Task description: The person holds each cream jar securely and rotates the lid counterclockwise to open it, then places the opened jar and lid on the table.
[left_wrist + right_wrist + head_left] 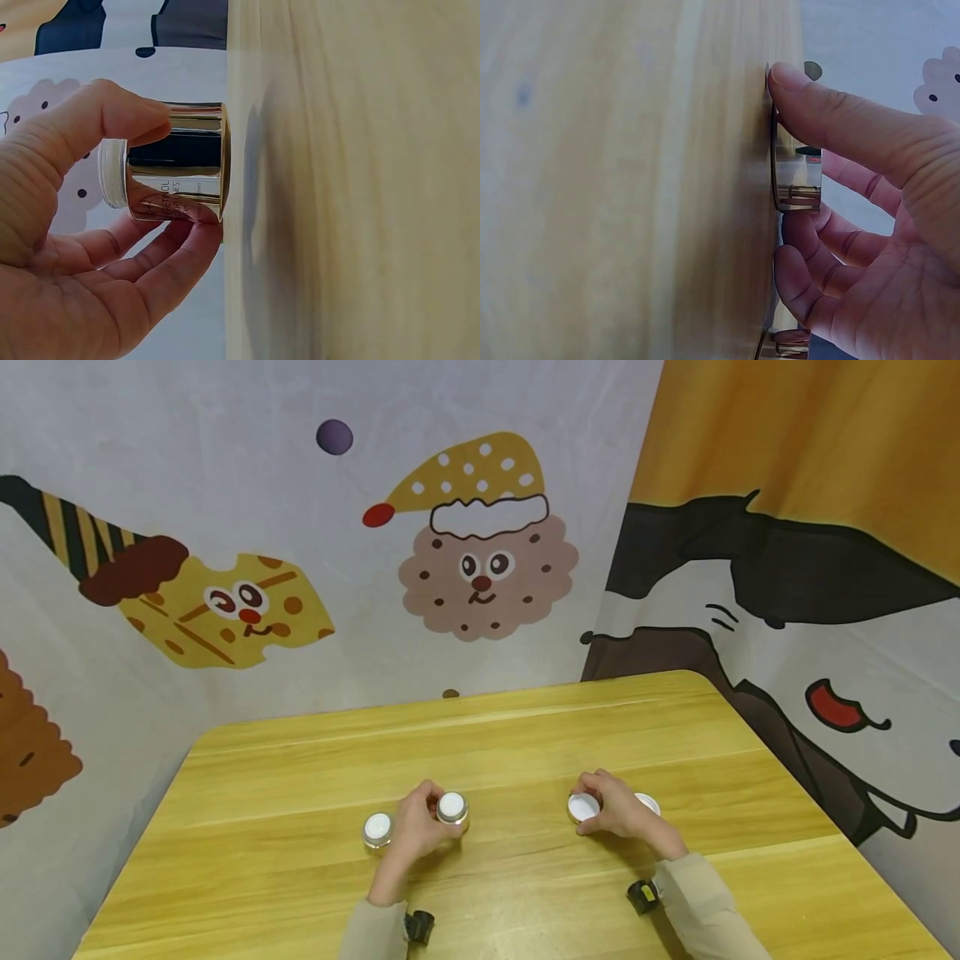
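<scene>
My left hand (417, 828) grips a shiny gold cosmetic jar (452, 810) between thumb and fingers. The jar is upright, with a white top; dark print shows on its side (176, 161) in the left wrist view. Whether its base touches the table cannot be told. Left of that hand stands a similar jar (377, 829), also white-topped. My right hand (621, 810) holds a gold lid (583, 808), its white inside facing up, with thumb (832, 112) and fingers around its rim at the table surface. A second lid (648, 802) lies just beyond that hand, partly covered by it.
Both hands work over a yellow wood-grain table (517, 752) with rounded far corners. Behind it hangs a pale cloth (360, 577) printed with cartoon figures. A small black device (642, 897) sits at the right wrist, another (420, 927) at the left.
</scene>
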A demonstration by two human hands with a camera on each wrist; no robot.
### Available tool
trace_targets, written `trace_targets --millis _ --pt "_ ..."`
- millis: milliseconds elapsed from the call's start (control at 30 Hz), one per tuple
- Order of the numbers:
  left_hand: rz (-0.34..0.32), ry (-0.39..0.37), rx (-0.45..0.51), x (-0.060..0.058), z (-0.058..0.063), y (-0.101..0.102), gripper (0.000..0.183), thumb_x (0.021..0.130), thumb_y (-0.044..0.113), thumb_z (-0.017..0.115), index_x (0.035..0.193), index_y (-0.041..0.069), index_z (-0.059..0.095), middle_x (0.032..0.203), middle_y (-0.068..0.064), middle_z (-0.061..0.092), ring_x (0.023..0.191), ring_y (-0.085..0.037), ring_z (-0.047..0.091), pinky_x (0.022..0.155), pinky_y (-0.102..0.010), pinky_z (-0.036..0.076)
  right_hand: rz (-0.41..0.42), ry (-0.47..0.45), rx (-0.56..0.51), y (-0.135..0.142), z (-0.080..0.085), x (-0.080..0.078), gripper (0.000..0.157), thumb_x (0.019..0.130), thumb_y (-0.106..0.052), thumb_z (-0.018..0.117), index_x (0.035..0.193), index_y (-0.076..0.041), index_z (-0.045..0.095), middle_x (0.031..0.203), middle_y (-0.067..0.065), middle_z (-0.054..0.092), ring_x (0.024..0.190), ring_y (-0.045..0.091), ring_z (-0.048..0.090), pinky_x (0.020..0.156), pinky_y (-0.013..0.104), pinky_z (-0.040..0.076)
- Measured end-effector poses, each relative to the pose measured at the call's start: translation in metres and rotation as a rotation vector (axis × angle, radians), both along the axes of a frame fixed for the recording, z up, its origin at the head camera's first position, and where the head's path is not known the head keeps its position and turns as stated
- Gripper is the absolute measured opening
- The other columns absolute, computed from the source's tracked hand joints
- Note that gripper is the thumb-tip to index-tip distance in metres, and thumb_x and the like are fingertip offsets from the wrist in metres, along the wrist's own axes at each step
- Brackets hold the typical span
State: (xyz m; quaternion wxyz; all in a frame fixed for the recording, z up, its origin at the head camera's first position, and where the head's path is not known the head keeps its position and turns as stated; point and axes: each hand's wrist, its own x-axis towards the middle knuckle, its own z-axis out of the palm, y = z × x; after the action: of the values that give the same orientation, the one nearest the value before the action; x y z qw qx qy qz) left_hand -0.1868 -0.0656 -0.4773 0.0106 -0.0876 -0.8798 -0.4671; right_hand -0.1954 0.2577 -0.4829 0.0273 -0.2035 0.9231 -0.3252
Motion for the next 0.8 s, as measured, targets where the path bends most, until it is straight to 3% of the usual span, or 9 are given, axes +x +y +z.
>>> trace_targets --millis 800 --pt "-0.02 -0.051 -0.007 0.0034 0.0017 0.0006 0.039 0.059 0.001 0.083 0.086 0.002 0.055 0.078 -0.005 0.055 0.073 -0.019 0.048 0.064 -0.029 0.043 -0.007 -0.013 0.0 -0.0001 0.0021 0.0017 0.042 0.059 -0.016 0.088 0.089 -0.011 0.058 0.087 0.003 0.053 0.078 0.018 0.048 0.07 0.033 0.041"
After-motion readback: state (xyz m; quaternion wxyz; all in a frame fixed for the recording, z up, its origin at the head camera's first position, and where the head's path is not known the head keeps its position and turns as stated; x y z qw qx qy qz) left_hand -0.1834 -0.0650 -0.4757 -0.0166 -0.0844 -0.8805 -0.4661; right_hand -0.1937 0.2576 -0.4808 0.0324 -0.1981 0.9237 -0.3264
